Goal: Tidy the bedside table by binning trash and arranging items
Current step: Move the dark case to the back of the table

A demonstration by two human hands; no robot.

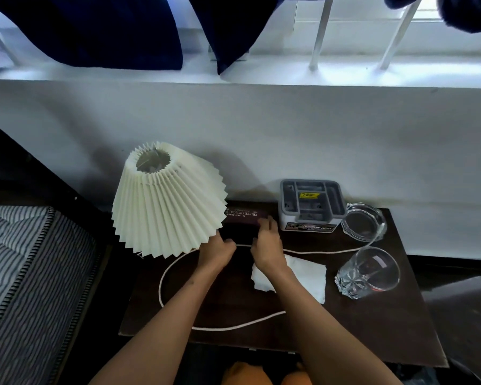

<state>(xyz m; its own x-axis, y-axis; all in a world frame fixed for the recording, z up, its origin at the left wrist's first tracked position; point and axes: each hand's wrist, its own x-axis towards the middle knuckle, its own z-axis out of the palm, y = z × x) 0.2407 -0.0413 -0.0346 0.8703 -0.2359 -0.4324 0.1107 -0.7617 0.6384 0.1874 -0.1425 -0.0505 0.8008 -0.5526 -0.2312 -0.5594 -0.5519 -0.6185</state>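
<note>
Gripping a dark maroon glasses case (243, 221) from both ends, the left hand (216, 250) is curling its fingers against the case's near left edge, and the right hand (267, 243) is closing its fingers over the right end; both hands are touching the case, though how firmly each is clamping is hard to tell since the case's near side is sitting in shadow. The case is lying at the back of the dark wooden bedside table (386, 323), printed lid facing up, its left end tucking under the tilted pleated cream lampshade (164, 201). A white cord (167, 276) is looping across the tabletop, passing just under both hands and trailing off right toward the glassware. A crumpled white tissue (308, 276) is lying flat beneath the right wrist and forearm, partly covered by it. Just right of the case, a grey plastic organizer box (310, 202) with compartments and a yellow sticker is sitting against the wall. A clear glass ashtray (364, 222) is sitting beside the box at the back right corner, and a cut-glass tumbler (368, 272) is standing near the right edge, close to the tissue but apart from it. A striped mattress (25, 273) is showing at the left, with dark curtains (95, 31) hanging above the white sill.
</note>
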